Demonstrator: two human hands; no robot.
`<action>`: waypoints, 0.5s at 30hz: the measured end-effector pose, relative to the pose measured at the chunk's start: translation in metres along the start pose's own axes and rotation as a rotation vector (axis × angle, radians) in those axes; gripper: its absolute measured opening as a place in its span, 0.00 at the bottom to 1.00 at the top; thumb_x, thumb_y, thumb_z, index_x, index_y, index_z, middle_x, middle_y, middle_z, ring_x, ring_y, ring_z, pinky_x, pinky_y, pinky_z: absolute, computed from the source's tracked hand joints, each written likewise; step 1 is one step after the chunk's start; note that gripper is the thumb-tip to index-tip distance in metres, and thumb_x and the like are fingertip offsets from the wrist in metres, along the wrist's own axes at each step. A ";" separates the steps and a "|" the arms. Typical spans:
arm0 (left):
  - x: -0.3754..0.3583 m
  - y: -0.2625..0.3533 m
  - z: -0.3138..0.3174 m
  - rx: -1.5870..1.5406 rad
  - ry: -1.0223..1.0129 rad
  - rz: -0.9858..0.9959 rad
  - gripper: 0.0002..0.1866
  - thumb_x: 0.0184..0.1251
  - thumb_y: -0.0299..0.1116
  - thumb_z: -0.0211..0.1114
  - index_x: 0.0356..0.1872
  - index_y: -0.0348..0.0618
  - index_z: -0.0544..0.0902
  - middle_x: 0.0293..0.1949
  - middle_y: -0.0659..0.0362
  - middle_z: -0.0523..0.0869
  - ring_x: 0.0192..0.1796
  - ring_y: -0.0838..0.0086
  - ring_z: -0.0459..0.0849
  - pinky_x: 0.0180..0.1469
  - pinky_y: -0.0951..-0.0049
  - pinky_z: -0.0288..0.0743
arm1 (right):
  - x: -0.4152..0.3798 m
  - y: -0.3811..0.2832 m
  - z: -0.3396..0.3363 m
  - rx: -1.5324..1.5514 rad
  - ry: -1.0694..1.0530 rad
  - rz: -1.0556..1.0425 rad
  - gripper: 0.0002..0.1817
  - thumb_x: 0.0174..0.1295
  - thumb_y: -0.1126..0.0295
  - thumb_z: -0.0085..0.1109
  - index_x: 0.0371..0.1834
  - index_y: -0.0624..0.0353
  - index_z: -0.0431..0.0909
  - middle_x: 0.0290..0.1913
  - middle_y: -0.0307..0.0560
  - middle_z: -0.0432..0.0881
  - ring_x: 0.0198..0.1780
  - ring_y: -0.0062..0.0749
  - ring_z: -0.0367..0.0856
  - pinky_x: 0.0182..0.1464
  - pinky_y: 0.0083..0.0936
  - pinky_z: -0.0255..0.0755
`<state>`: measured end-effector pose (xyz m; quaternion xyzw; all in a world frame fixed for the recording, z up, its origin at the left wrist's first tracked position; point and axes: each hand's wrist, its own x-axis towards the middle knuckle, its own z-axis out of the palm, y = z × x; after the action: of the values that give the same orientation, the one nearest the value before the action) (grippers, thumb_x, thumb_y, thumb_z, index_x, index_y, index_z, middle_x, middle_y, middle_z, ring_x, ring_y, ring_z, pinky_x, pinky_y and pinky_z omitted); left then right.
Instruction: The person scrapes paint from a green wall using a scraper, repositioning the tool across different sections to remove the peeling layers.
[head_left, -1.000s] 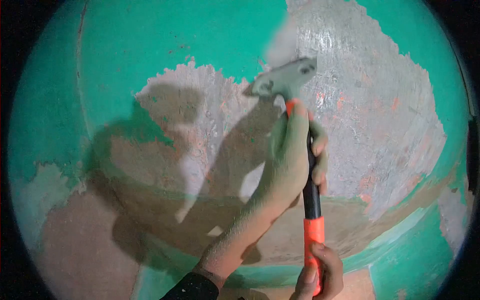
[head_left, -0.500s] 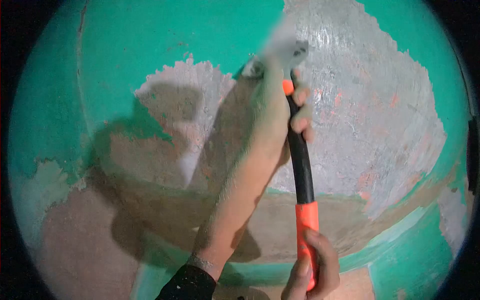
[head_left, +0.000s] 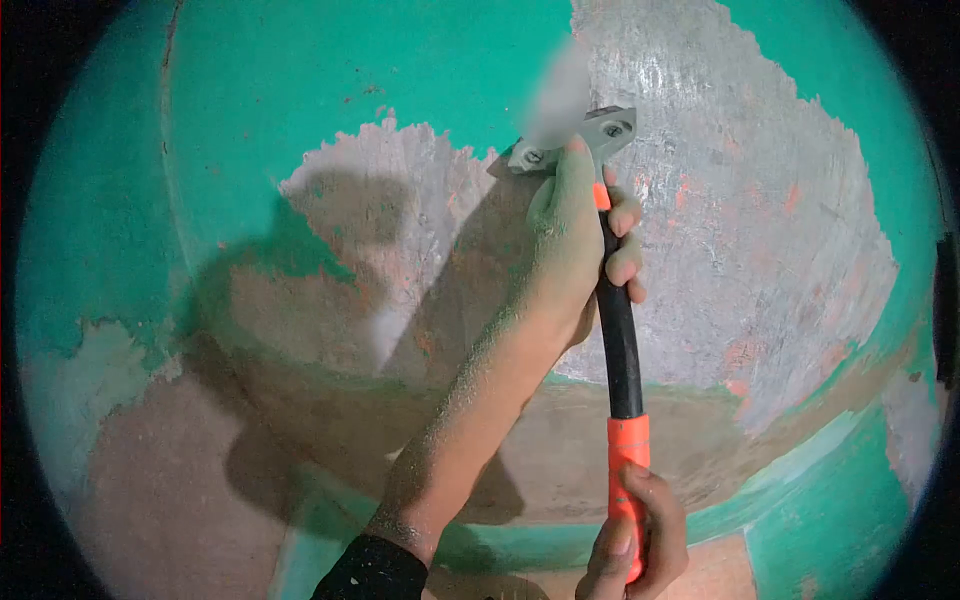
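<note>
While we look down along the scraper (head_left: 618, 300), it stands nearly upright against the wall (head_left: 780, 250), its grey metal head (head_left: 580, 140) at the far end and its orange grip at the near end. We see the head lying flat on the bare plaster, just at the jagged edge where the green paint (head_left: 350, 80) ends. Two screws show on the head. Below it the shaft runs black, then turns orange again low in the view.

Our left hand (head_left: 575, 245) wraps the upper shaft right under the head. Its fingers (head_left: 625, 265) curl round the shaft from the left and their tips show on the right side, pressed together one under another. One digit of that hand reaches up along the shaft and touches the lower edge of the metal head. The shaft passes behind this palm, so we cannot see that stretch of it. The forearm is dusted with pale grit, and a dark sleeve (head_left: 375, 572) shows at the near edge.

Our right hand (head_left: 635, 535) closes round the orange grip at the bottom, fingers folded tight about it, well apart from the left hand along the shaft.

Beyond the hands, the wall shows a broad scraped patch of grey and pinkish plaster, with green paint left above, at far left and at lower right. Our arm casts a dark shadow (head_left: 300, 300) to the left.
</note>
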<state>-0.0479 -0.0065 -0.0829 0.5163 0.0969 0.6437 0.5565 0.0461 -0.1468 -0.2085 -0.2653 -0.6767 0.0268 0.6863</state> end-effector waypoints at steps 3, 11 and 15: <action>0.012 0.013 0.007 -0.054 0.011 0.044 0.21 0.73 0.55 0.45 0.39 0.46 0.67 0.22 0.65 0.69 0.12 0.83 0.63 0.14 0.74 0.68 | 0.011 0.000 0.004 0.048 0.027 -0.020 0.19 0.68 0.66 0.47 0.51 0.75 0.74 0.47 0.62 0.81 0.46 0.44 0.81 0.50 0.33 0.73; 0.008 0.010 0.007 -0.108 -0.026 0.058 0.20 0.73 0.55 0.46 0.39 0.46 0.67 0.22 0.68 0.68 0.14 0.86 0.63 0.17 0.78 0.67 | 0.004 -0.006 -0.001 -0.001 0.026 -0.008 0.18 0.67 0.68 0.48 0.49 0.75 0.75 0.46 0.62 0.81 0.45 0.43 0.82 0.50 0.33 0.74; 0.000 0.007 0.007 -0.104 -0.010 0.036 0.18 0.73 0.52 0.48 0.39 0.46 0.67 0.23 0.68 0.69 0.15 0.86 0.63 0.18 0.78 0.66 | 0.010 -0.007 -0.005 -0.017 0.001 0.009 0.18 0.68 0.66 0.49 0.49 0.73 0.76 0.46 0.60 0.82 0.47 0.43 0.81 0.51 0.33 0.73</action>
<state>-0.0468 -0.0117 -0.0749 0.4914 0.0513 0.6552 0.5715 0.0493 -0.1506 -0.1958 -0.2743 -0.6754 0.0241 0.6841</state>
